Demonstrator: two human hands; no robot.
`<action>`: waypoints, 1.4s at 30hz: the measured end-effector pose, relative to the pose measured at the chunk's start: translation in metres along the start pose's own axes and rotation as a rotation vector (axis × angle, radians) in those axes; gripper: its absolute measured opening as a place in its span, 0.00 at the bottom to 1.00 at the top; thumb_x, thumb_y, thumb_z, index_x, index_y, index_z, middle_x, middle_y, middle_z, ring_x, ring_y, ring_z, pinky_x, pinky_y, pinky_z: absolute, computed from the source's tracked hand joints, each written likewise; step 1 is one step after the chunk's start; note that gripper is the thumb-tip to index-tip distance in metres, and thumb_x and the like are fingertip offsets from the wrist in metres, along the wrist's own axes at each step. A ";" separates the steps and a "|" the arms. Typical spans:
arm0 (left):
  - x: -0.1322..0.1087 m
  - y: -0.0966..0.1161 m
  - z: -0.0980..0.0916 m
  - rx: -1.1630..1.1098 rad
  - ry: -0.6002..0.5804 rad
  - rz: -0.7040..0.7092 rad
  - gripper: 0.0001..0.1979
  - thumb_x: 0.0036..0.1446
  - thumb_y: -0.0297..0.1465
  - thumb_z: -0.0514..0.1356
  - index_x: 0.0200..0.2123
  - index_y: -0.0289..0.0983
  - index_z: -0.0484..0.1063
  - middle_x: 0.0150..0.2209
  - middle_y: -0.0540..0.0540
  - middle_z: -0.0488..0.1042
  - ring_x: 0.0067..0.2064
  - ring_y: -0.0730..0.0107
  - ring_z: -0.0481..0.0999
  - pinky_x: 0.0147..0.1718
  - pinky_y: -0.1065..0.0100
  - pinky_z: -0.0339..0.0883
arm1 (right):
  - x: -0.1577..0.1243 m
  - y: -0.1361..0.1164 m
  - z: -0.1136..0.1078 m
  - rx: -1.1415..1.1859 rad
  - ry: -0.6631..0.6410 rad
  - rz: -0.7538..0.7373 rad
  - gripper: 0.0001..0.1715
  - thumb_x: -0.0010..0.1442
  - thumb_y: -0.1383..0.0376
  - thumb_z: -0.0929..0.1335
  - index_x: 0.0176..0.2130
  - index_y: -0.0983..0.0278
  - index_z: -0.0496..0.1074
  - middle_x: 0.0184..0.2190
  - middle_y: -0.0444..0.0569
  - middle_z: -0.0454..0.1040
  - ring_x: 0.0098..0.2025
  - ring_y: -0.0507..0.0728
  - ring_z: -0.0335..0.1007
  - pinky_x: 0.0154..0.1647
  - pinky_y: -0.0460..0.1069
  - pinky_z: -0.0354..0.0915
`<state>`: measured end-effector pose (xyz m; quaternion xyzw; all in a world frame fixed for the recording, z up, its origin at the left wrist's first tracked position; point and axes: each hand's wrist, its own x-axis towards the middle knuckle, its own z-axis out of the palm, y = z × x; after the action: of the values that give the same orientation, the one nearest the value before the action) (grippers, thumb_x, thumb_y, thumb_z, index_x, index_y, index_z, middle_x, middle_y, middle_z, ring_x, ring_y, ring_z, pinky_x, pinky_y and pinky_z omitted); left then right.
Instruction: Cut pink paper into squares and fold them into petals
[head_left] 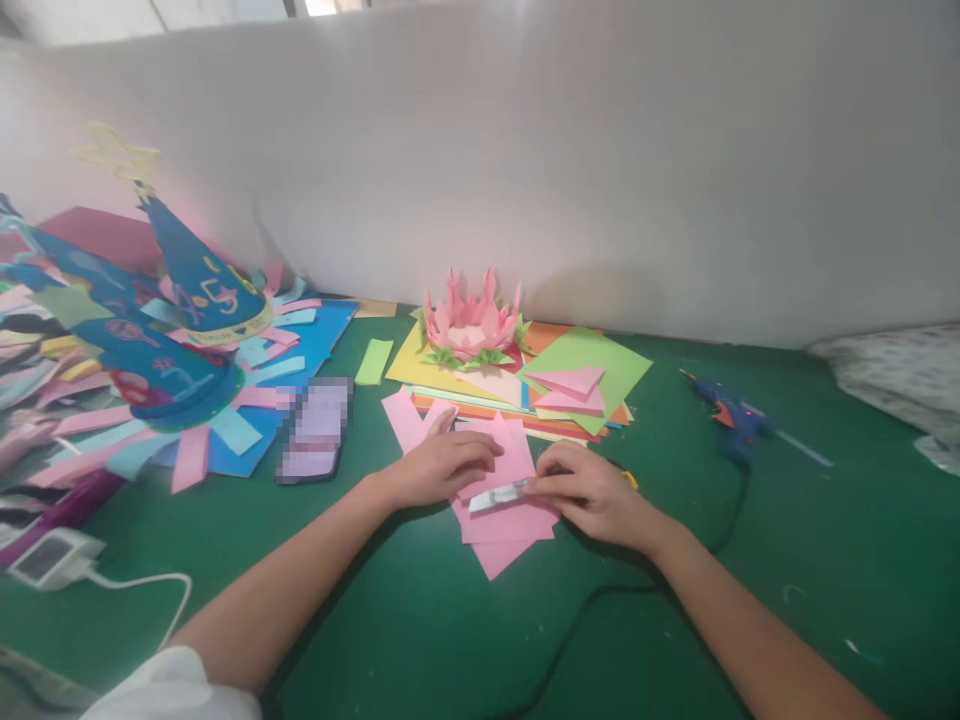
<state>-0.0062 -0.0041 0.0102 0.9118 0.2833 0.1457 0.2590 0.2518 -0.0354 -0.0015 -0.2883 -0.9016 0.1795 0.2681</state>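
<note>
Pink paper sheets (517, 528) lie overlapping on the green table, under both hands. My left hand (442, 465) rests on them with its fingers spread, pressing lightly and holding nothing. My right hand (592, 490) is closed around a cutting tool with a flat silver blade (498, 497). The blade points left across the pink paper, and a bit of yellow shows behind the hand. My fingers hide its handle, so I cannot tell whether it is a knife or scissors. Pink strips (403, 418) stick out beyond my left hand.
A pink paper lotus (474, 325) stands on coloured sheets (577, 350) at the back. Blue cone hats (199, 270) and a phone (315, 430) are on the left. A blue glue gun (731, 412) lies right, its black cable (577, 640) running forward. A wall closes the back.
</note>
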 end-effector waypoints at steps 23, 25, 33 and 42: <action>-0.001 0.003 0.006 -0.028 -0.025 0.113 0.14 0.58 0.33 0.57 0.48 0.41 0.68 0.46 0.45 0.74 0.48 0.64 0.69 0.52 0.62 0.50 | 0.010 0.000 0.010 -0.309 -0.061 0.112 0.21 0.64 0.68 0.59 0.56 0.58 0.65 0.53 0.48 0.70 0.54 0.59 0.62 0.53 0.57 0.57; -0.001 0.004 0.006 -0.043 -0.023 0.133 0.13 0.59 0.29 0.55 0.48 0.41 0.68 0.44 0.46 0.74 0.48 0.65 0.69 0.51 0.62 0.51 | 0.012 -0.003 0.012 -0.316 -0.130 0.136 0.25 0.64 0.70 0.58 0.59 0.57 0.60 0.57 0.48 0.66 0.58 0.60 0.58 0.54 0.59 0.55; -0.006 -0.002 0.008 -0.200 0.085 0.147 0.18 0.51 0.19 0.52 0.44 0.39 0.68 0.40 0.45 0.74 0.44 0.66 0.70 0.46 0.63 0.61 | 0.015 -0.005 0.011 -0.267 -0.084 0.172 0.20 0.66 0.67 0.58 0.56 0.55 0.65 0.51 0.48 0.72 0.54 0.60 0.62 0.51 0.58 0.52; -0.003 -0.033 0.013 -0.599 0.883 -0.262 0.26 0.40 0.20 0.52 0.45 0.40 0.55 0.42 0.47 0.62 0.39 0.71 0.69 0.35 0.71 0.65 | 0.009 0.005 0.016 -0.302 0.086 -0.026 0.14 0.65 0.67 0.60 0.43 0.61 0.74 0.38 0.50 0.77 0.38 0.56 0.68 0.41 0.54 0.63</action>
<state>-0.0179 0.0125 -0.0193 0.6075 0.4226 0.5553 0.3796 0.2382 -0.0284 -0.0131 -0.3210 -0.9097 0.0261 0.2624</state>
